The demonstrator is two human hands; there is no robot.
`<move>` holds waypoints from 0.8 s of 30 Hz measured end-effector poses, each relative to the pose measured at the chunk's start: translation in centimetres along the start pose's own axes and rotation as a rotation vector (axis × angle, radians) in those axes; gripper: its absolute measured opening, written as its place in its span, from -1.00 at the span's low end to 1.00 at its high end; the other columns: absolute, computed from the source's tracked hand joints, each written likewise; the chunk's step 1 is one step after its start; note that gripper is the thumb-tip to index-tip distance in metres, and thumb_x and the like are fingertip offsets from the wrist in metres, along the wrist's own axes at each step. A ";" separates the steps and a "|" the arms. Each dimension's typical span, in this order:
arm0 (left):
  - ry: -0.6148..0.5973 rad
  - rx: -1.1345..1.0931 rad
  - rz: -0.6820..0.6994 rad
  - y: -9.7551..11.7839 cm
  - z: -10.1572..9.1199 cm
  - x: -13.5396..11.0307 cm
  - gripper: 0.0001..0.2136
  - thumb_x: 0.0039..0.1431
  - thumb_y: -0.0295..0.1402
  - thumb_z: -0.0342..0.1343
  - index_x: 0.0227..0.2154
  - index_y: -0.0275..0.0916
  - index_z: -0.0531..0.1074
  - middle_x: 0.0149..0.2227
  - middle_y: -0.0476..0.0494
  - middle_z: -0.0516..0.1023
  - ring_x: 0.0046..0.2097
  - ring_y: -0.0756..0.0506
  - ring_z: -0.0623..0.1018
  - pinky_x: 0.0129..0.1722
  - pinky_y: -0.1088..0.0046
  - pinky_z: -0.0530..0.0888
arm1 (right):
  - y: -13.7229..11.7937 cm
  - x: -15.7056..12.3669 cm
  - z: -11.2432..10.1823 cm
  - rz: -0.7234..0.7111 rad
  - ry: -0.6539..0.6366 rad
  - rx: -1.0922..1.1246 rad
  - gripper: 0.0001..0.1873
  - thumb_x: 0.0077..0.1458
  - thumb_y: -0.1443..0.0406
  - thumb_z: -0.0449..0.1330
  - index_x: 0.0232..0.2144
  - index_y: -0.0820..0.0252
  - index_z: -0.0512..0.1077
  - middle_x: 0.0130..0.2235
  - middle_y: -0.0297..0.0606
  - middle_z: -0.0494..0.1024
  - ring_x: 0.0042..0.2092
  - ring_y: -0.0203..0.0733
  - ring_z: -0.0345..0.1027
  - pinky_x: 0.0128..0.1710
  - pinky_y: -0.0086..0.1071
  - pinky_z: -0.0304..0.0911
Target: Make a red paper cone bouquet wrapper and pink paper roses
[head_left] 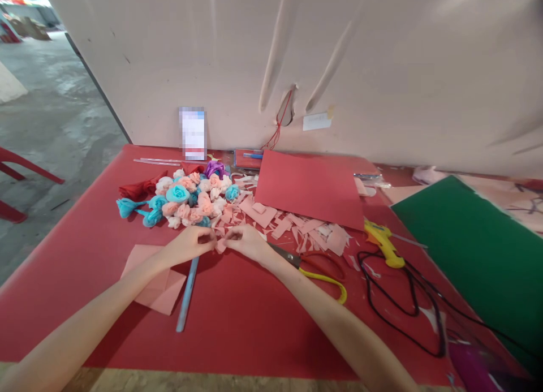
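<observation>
Between my hands is a small pink paper piece (220, 244), pinched from both sides. My left hand (193, 243) grips its left edge with thumb and fingers, and my right hand (246, 242) has the other edge. Just beyond them lies a heap of paper flowers (186, 197) in pink, blue, white, purple and red. Flat pink paper sheets (159, 284) rest under and beside my left forearm. A light blue stick-like strip (187, 301) lies close to my left hand. Scissors (318, 270) with red and yellow handles are partly hidden behind my right forearm.
Pink paper scraps (297, 228) lie beside a red sheet (311, 188). A yellow glue gun (386, 242) with a black cord sits at right, next to a green sheet (475, 262). A phone (193, 133) leans on the wall behind the red table (263, 330).
</observation>
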State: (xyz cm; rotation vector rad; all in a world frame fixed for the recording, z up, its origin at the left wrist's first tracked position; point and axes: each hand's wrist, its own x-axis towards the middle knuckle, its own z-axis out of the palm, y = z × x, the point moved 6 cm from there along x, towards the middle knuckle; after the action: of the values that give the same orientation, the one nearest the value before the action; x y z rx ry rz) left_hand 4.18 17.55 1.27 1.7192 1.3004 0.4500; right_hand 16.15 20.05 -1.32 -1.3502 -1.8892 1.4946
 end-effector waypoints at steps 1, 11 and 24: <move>0.002 0.000 0.003 -0.1 0.0 0.0 -0.85 0.02 -0.37 -0.02 -0.53 -0.28 0.41 -0.41 -0.06 0.57 -0.33 -0.08 0.52 -0.26 0.47 0.40 | 0.1 0.0 0.0 0.013 0.022 -0.014 -0.92 -0.20 0.41 0.15 -0.65 0.26 0.42 -0.60 -0.37 0.46 -0.50 -0.34 0.30 -0.49 -0.51 0.12; 0.048 0.051 0.014 -0.8 -0.1 0.3 -0.85 0.02 -0.34 -0.04 -0.53 -0.28 0.36 -0.43 -0.08 0.52 -0.33 -0.09 0.49 -0.27 0.46 0.37 | 1.3 -0.1 0.4 0.122 0.069 0.036 -0.85 -0.14 0.37 0.10 -0.68 0.25 0.32 -0.79 -0.54 0.17 -0.73 -0.48 -0.05 -0.69 -0.55 -0.06; 0.065 0.151 0.013 -1.7 0.4 0.6 -0.79 0.02 -0.23 0.02 -0.53 -0.28 0.38 -0.48 -0.04 0.46 -0.42 -0.04 0.42 -0.41 0.50 0.31 | 1.8 0.1 0.8 0.064 0.098 -0.098 -0.87 -0.14 0.41 0.12 -0.66 0.26 0.40 -0.76 -0.49 0.26 -0.69 -0.43 0.10 -0.62 -0.53 0.03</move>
State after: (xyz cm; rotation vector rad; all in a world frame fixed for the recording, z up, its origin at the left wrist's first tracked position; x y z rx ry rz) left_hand 3.74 17.94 -0.51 1.8527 1.4005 0.4270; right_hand 16.24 19.68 -3.24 -1.5120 -1.8961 1.3548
